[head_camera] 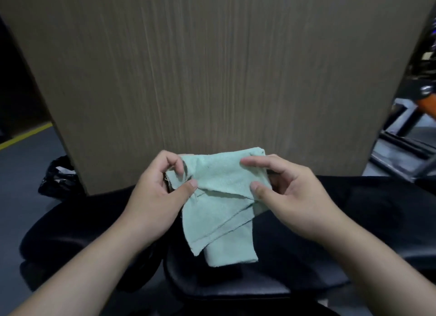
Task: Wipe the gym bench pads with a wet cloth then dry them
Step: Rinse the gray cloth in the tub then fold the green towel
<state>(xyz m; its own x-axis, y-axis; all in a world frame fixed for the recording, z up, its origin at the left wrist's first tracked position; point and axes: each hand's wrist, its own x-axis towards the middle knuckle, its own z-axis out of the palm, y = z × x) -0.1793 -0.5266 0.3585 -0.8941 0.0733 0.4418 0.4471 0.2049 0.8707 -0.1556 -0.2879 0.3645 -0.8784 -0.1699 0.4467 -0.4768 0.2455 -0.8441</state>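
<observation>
Nearest, at 6 o'clock, the black bench pad [236,285] lies under both forearms. Above it, at centre, the pale green cloth [221,212] hangs in loose folds, apparently held up so it can be folded to a flat wiping face. Whether its lower end touches the pad cannot be told, nor whether it is wet. The left hand [153,193] pinches the cloth's left edge, thumb against curled fingers. The right hand [290,197] pinches the right edge between thumb and forefinger. Beyond, at 12 o'clock, stands a wood-grain panel [212,79]; at 9 o'clock, a black plastic bag [59,176].
</observation>
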